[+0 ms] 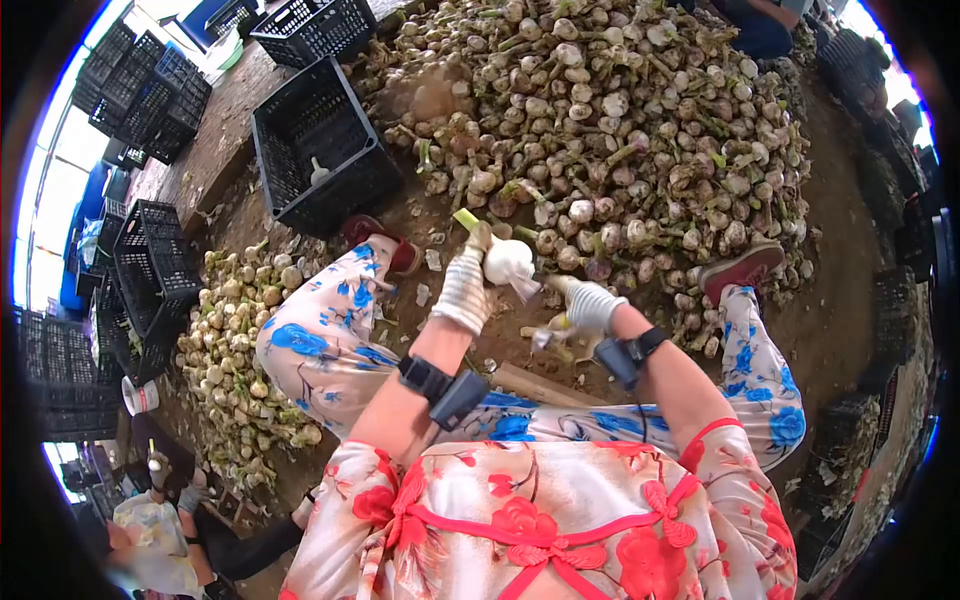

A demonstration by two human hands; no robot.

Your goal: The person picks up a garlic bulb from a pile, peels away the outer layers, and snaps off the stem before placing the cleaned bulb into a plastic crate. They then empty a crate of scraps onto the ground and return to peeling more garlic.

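Clasping round white garlic bulb [508,262] in left hand [465,287], apparently mid-cleaning. Cannot tell grip of right hand [592,306] beside bulb; next, keep bulb steady.

The left hand [466,284] is curled in a grip; the right hand [592,304], partly blurred, points toward it. Both forearms [684,388] stretch forward, angled inward.

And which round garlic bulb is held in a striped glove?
The smooth white, green-stemmed garlic bulb in the left hand; the brownish garlic bulbs ahead lie piled, unheld.
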